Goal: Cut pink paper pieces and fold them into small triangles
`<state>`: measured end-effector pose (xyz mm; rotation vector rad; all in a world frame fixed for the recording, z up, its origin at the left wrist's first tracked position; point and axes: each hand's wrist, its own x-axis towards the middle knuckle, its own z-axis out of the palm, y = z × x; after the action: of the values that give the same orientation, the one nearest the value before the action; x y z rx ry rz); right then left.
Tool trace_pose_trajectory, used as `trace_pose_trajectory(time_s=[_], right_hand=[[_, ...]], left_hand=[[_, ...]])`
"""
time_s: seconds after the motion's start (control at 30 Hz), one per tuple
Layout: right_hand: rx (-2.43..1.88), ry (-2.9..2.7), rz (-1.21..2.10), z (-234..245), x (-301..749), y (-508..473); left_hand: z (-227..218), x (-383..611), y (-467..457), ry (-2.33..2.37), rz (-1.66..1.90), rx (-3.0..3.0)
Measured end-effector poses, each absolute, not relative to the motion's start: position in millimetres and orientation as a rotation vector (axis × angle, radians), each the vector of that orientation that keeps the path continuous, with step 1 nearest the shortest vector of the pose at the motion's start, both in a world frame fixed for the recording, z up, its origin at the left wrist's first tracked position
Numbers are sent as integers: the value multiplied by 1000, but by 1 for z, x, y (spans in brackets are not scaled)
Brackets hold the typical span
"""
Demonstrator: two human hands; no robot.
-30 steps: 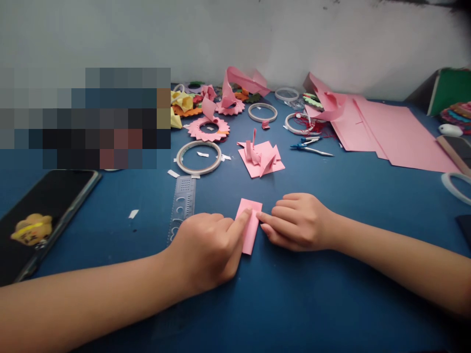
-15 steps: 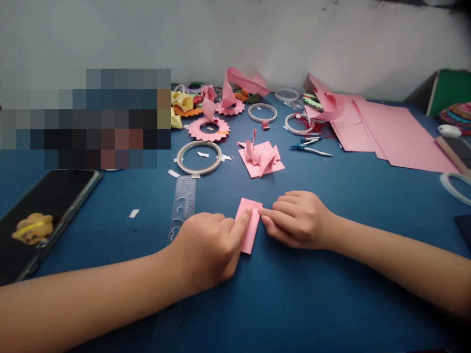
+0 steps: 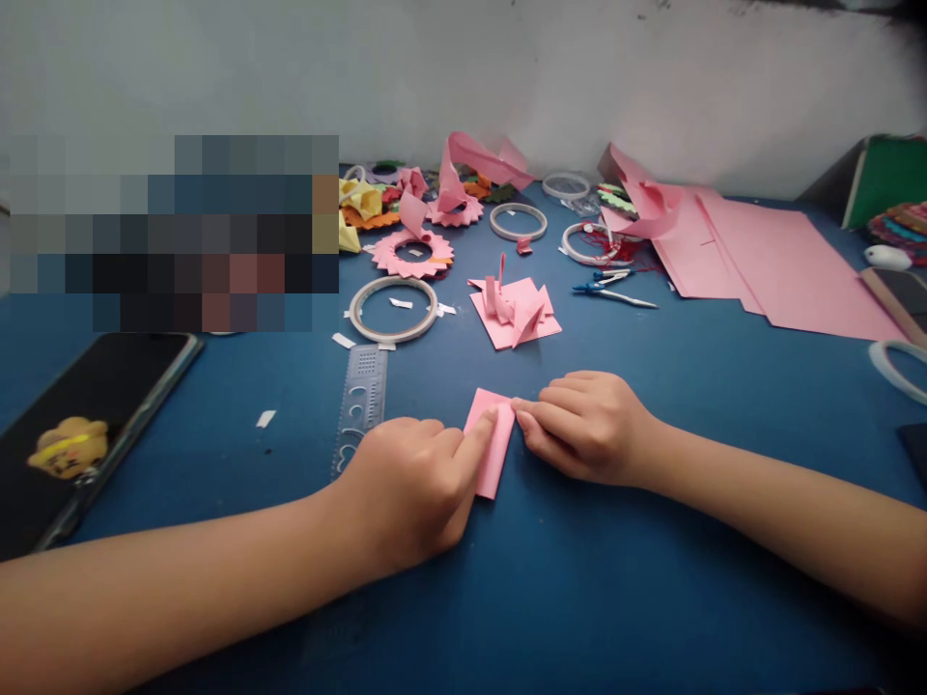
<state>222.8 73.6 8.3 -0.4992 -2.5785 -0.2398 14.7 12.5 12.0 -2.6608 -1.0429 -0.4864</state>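
A small folded piece of pink paper (image 3: 493,473) lies on the blue tabletop in front of me, a narrow upright rectangle. My left hand (image 3: 412,483) covers its left side, the index finger pressed on the upper part and the other fingers curled in. At the paper's upper right edge, the index fingertip of my right hand (image 3: 583,425) touches it; the remaining fingers are bent closed, with the thumb close by. Just beyond stands a small pile of folded pink paper pieces (image 3: 514,314). A clear plastic stencil ruler (image 3: 366,386) lies left of the paper, partly behind my left hand.
Tape rolls (image 3: 393,338) and pink pleated paper rings (image 3: 383,253) are spread farther back. A blue-handled compass (image 3: 615,294) lies near large pink sheets (image 3: 803,265) at right. At left is a phone (image 3: 116,405) with a bear charm (image 3: 69,447). A wall closes the back.
My right index fingertip has slid slightly up along the paper's right edge. My left hand stays on the paper, and the view has shifted a little.
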Motion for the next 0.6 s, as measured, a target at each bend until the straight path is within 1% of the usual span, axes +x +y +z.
trace_pose_trajectory(time_s=[0.47, 0.6], right_hand=[[-488, -2608, -249, 9, 223, 74], [-486, -2607, -256, 7, 223, 73]], left_hand=[[10, 14, 11, -1079, -488, -2648], [7, 14, 14, -1084, -535, -2640]])
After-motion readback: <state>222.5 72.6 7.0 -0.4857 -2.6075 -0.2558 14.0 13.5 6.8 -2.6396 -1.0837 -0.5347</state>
